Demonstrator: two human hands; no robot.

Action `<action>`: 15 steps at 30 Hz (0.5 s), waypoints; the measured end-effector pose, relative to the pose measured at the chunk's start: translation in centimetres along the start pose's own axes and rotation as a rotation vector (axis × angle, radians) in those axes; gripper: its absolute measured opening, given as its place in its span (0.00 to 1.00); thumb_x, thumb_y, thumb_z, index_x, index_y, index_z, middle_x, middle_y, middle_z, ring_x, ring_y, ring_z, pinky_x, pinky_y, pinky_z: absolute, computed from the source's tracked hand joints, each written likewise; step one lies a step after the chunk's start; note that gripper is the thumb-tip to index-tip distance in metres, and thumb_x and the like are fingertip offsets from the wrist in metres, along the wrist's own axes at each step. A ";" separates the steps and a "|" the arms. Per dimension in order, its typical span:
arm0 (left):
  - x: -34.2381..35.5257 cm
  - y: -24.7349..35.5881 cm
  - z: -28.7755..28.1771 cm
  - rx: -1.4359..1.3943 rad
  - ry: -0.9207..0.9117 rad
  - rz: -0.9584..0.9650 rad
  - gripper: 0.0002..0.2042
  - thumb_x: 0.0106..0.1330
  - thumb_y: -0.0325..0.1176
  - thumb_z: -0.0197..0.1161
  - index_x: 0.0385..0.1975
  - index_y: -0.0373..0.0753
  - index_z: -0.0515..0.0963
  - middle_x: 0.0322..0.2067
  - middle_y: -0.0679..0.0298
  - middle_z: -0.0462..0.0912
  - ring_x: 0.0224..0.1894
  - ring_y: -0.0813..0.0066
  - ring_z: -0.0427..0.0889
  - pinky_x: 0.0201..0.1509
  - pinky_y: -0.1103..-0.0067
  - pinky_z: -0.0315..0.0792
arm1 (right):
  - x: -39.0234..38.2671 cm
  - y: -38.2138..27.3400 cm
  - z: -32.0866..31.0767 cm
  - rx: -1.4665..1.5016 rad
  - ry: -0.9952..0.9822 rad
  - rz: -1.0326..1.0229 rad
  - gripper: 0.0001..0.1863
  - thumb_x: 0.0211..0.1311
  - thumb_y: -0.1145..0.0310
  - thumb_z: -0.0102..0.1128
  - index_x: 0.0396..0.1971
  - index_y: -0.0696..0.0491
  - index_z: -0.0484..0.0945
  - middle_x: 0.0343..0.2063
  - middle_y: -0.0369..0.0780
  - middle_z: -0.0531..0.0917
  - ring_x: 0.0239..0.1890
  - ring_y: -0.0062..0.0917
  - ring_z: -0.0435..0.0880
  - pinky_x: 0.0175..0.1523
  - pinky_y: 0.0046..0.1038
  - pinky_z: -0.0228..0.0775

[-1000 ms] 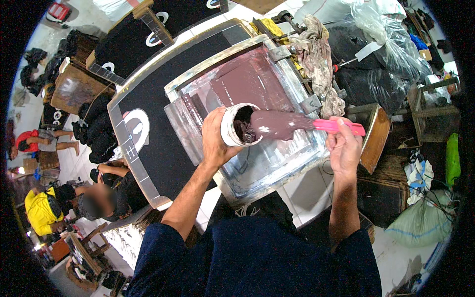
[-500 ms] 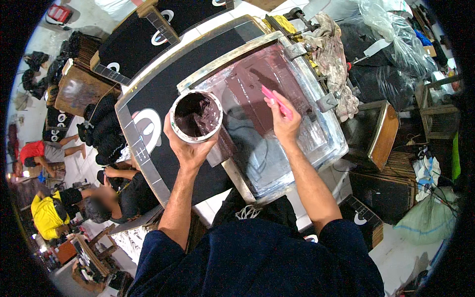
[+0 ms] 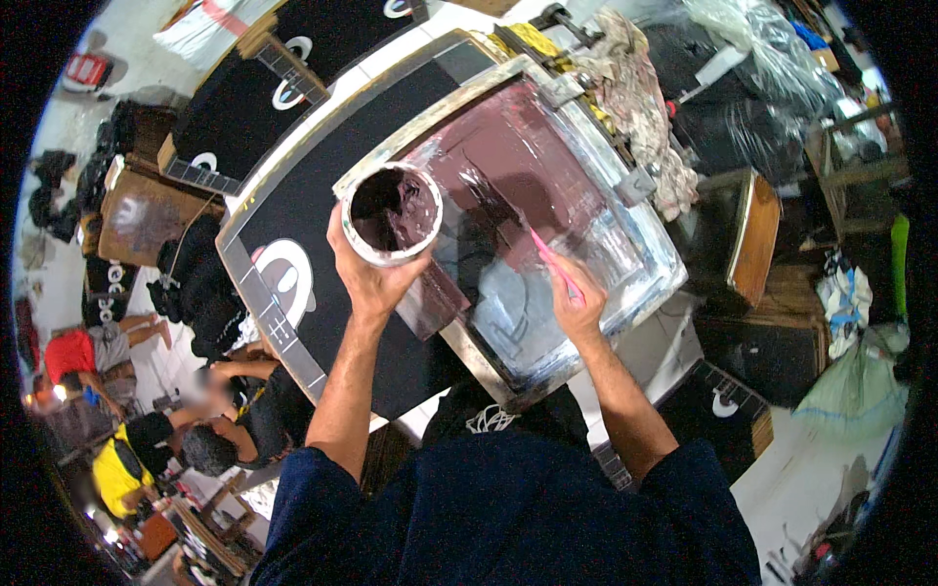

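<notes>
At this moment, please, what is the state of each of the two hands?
Left hand: closed around the white tub of dark paste.
Right hand: closed, holding the pink tool.

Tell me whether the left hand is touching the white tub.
Touching. The head view shows the left hand gripping the white tub from below in the picture, fingers along its left side and thumb at its lower right.

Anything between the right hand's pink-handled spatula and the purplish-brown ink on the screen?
Nothing visible. The right hand holds the pink-handled spatula over the purplish-brown ink; contact can't be told. The left hand holds the white tub off to the left, clear of that path.
</notes>
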State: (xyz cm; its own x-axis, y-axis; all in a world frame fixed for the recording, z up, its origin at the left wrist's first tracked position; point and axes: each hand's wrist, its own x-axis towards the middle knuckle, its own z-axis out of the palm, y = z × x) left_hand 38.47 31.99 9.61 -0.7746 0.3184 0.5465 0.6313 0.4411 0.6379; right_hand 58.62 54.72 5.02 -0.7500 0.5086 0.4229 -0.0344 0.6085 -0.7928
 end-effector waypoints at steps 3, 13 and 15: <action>1.8 -0.9 1.2 -0.007 -0.092 0.027 0.60 0.37 0.48 0.90 0.68 0.29 0.57 0.60 0.48 0.73 0.63 0.57 0.76 0.70 0.68 0.69 | -1.1 -0.1 -0.8 -0.004 0.045 0.073 0.12 0.65 0.82 0.64 0.47 0.59 0.86 0.42 0.45 0.90 0.44 0.35 0.90 0.49 0.32 0.80; 7.4 -1.7 5.7 0.197 -0.484 0.432 0.54 0.27 0.30 0.85 0.66 0.38 0.67 0.60 0.49 0.75 0.62 0.44 0.74 0.65 0.56 0.67 | -0.8 -2.3 -5.1 0.516 0.391 0.545 0.12 0.74 0.75 0.59 0.49 0.68 0.80 0.40 0.51 0.88 0.37 0.37 0.92 0.46 0.33 0.87; 6.9 -0.8 6.4 0.204 -0.552 0.506 0.54 0.26 0.31 0.85 0.65 0.39 0.68 0.61 0.50 0.75 0.64 0.46 0.73 0.65 0.53 0.66 | 0.5 -3.9 -8.1 0.551 0.419 0.588 0.12 0.74 0.74 0.59 0.48 0.67 0.80 0.38 0.53 0.88 0.34 0.37 0.92 0.42 0.34 0.88</action>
State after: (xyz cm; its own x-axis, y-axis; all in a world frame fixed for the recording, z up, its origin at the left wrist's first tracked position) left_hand 32.38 39.22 9.33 -0.3343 0.8705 0.3612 0.9352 0.2591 0.2413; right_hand 63.76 57.50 11.88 -0.4484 0.8905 -0.0769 -0.1137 -0.1422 -0.9833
